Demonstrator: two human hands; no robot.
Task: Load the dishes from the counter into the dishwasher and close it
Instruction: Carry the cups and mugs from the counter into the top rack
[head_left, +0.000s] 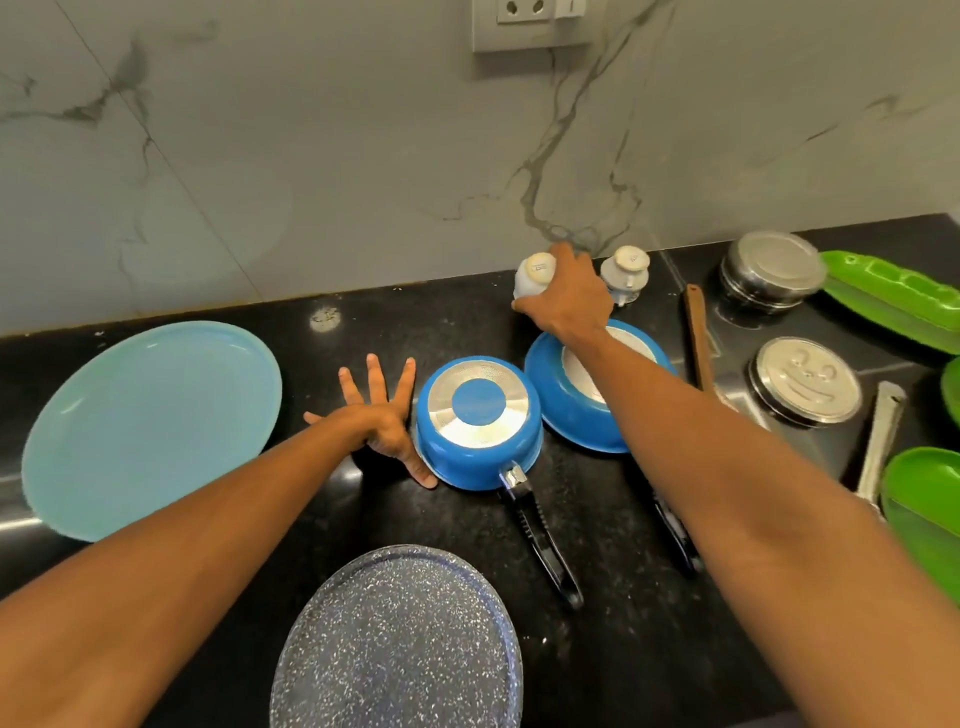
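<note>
My right hand (569, 296) grips a white cup (532, 275) held upside down at the back of the black counter (322, 525). A second white cup (626, 273) stands upside down just to its right. My left hand (379, 415) is spread open, palm down, beside an overturned blue saucepan (478, 421) with a black handle. A second overturned blue pan (582, 410) lies partly under my right forearm. A light blue plate (150, 426) lies at the left. A speckled grey plate (400, 644) lies at the front. The dishwasher is out of view.
Two overturned steel containers (771, 273) (805, 384) sit at the right, next to green trays (893, 301) (924, 499). A wooden spatula (698, 343) and metal tongs (880, 441) lie between them. A marble wall with a socket (530, 23) rises behind.
</note>
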